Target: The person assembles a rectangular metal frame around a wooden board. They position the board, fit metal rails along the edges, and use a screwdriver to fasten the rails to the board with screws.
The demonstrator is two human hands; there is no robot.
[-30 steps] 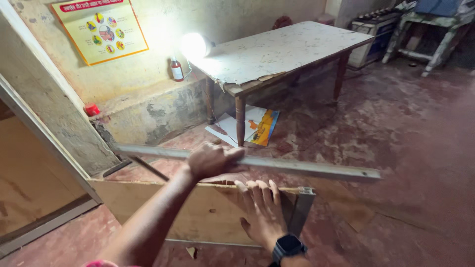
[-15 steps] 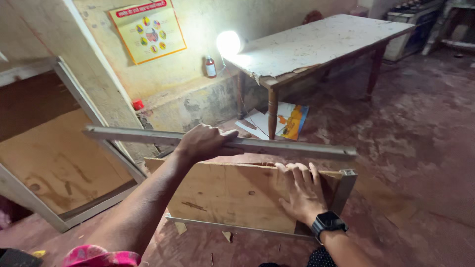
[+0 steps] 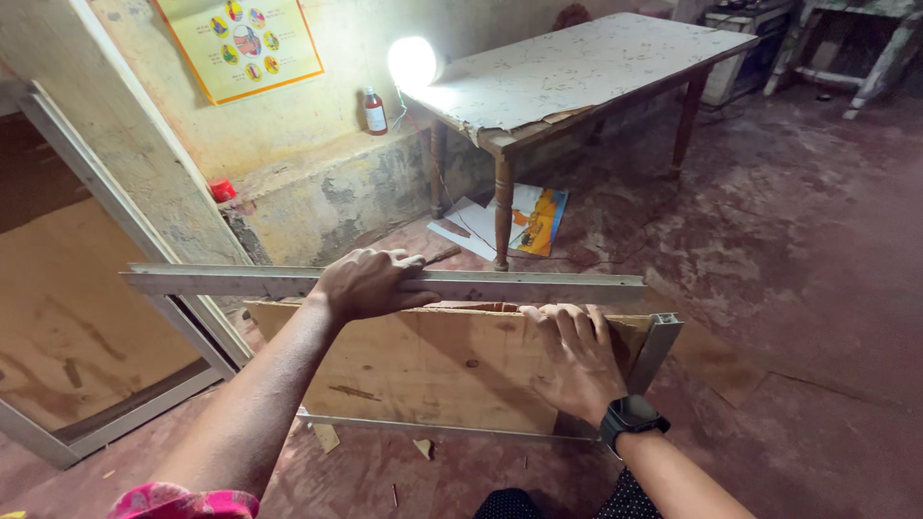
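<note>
Metal strip going onto the top edge of a framed plywood panel.

Left hand (image 3: 370, 285) has its grip clamped round the long metal strip (image 3: 538, 286), holding it level just above and along the top edge of the plywood panel (image 3: 433, 365). Right hand (image 3: 577, 358), smartwatch (image 3: 630, 419) on the wrist, lies flat with fingers spread on the panel face near its right end, grip apart, bracing only. The panel stands on the floor (image 3: 808, 250), metal frame pieces already along its bottom and right side (image 3: 659, 348). To seat it well, I'd judge: keep the strip parallel to the edge, line up its right end with the side piece first, then press down evenly along the length. Keep the panel upright, fingers off the top edge. A table (image 3: 596, 72) stands behind, well apart.
</note>
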